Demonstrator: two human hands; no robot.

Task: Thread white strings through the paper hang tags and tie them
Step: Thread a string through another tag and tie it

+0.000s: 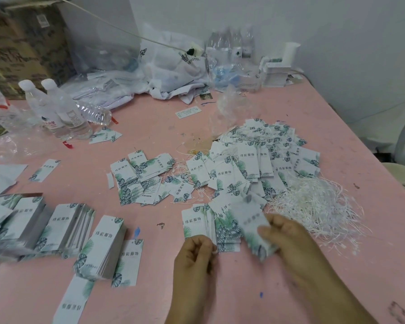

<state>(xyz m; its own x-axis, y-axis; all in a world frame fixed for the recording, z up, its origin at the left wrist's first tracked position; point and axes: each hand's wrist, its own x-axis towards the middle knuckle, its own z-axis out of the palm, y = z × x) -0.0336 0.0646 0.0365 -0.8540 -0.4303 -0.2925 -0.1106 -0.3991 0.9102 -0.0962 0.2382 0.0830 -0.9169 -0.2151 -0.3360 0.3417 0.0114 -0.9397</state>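
My right hand (288,237) pinches a blurred white hang tag (250,220) with a green leaf print, held just above the pink table (220,295). My left hand (197,256) is closed beside it, fingertips pinched at the edge of a small tag stack (206,223); whether it holds a string I cannot tell. A heap of loose white strings (318,206) lies right of my hands. A big pile of tags with strings through them (260,162) sits behind. More loose tags (140,178) are spread at the centre.
Neat stacks of tags (63,225) stand at the left front. Two upright water bottles (56,108) and one lying flat are at back left. Plastic bags (173,66), a cardboard box (21,43) and white boxes (276,71) line the back wall.
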